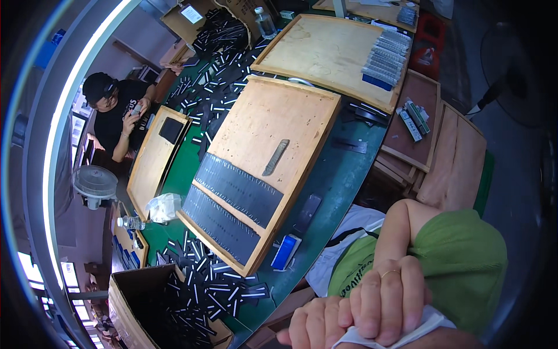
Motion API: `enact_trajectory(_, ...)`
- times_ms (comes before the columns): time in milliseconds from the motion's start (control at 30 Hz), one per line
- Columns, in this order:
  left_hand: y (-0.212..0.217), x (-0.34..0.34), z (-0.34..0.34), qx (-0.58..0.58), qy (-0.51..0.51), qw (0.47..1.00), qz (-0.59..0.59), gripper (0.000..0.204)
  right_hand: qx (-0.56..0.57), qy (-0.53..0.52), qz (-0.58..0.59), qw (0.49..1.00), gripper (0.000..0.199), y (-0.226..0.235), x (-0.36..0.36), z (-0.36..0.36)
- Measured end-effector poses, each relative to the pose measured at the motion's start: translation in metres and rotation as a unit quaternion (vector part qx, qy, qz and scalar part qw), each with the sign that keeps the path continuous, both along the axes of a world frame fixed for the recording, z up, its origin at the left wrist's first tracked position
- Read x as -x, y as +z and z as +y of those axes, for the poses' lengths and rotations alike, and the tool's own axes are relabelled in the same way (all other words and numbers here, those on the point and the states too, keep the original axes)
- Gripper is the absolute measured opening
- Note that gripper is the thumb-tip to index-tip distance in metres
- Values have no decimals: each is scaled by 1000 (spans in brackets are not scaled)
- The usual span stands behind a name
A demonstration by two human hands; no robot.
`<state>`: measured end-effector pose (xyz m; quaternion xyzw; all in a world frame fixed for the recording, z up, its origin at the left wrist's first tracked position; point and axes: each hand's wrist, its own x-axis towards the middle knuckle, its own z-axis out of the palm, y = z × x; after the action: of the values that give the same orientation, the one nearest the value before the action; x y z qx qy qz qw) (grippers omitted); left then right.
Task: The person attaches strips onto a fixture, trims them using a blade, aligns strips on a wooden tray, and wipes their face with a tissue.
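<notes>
We see both hands low in the head view, near the bottom edge and well off the worktop (pixel 343 168). The right hand (pixel 386 305), with a ring on one finger, lies over the left hand (pixel 311 328), and the two are folded together with the fingers curled. Between them they clutch a white cloth (pixel 427 326), which pokes out below and to the right of the right hand; how much of it is hidden in the grip we cannot tell. Just behind the hands a bent arm or knee rises from a green garment (pixel 465 262).

The hands are well apart from everything on the green worktop. Nearest to them, up and to the left, a small blue block (pixel 286 252) lies on the worktop beside the edge of a large wooden tray (pixel 285 116). A dark flat phone-like slab (pixel 308 212) lies just above the block. Two rows of dark strips (pixel 232 200) fill the lower end of the tray, and a grey file-like bar (pixel 275 157) lies alone near its middle.

At lower left an open cardboard box (pixel 125 302) holds black-and-white sticks (pixel 209 285) that spill across the worktop. A second wooden tray (pixel 325 52) farther back carries a stack of grey pieces (pixel 386 58). At the far left another person (pixel 116 113) in black sits by a smaller tray (pixel 148 163).
</notes>
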<state>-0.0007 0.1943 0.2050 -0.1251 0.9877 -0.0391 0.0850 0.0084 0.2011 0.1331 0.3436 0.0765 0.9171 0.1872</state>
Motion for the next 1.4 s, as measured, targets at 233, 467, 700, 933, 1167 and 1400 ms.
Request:
enact_trajectory(233, -9, 9, 2, 65, 11, 998, -2, 58, 35, -234, -217, 947, 21, 22, 4, -33)
enact_trajectory(467, -21, 10, 8, 140, 23, 989, -28, 60, -369, -252, 85, 891, 43, -55, 18, 32)
enact_trajectory(700, -42, 12, 12, 247, 54, 963, -97, 62, -559, -695, -225, 391, 91, -69, -9, -23)
enact_trajectory(933, -54, 8, 36, 329, 24, 937, -111, 63, -361, -528, -303, 706, 89, -76, -25, -29)
enact_trajectory(1167, -60, 5, 61, 421, 17, 903, -82, 65, -282, -548, -260, 743, 88, -75, -5, -17)
enact_trajectory(1400, -65, 8, 78, 504, 31, 861, -53, 67, -302, -404, -428, 750, 85, -41, -33, -4)
